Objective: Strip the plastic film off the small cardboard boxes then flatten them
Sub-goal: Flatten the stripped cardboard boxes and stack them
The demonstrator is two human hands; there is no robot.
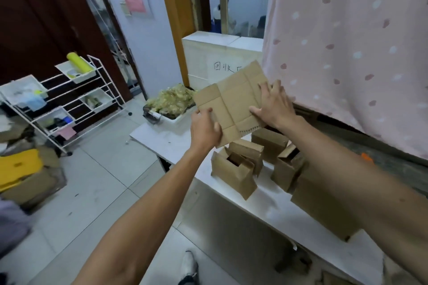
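Note:
A flattened brown cardboard box [234, 99] is held up in the air above the white table [171, 139]. My left hand [205, 128] grips its lower left corner, thumb on top. My right hand [272, 105] lies on its right part with fingers spread and straight. Below them on the table stand several small cardboard boxes [234, 170], some with open flaps. A white tray [170, 119] at the table's far end holds a heap of crumpled clear plastic film [172, 98].
A pink spotted curtain [347, 53] hangs at the right. A white wire rack [69, 104] with bins stands on the tiled floor at the left, beside piles of cardboard and yellow sheets [18, 166]. A white cabinet [215, 60] stands behind the table. A shoe [190, 266] shows below.

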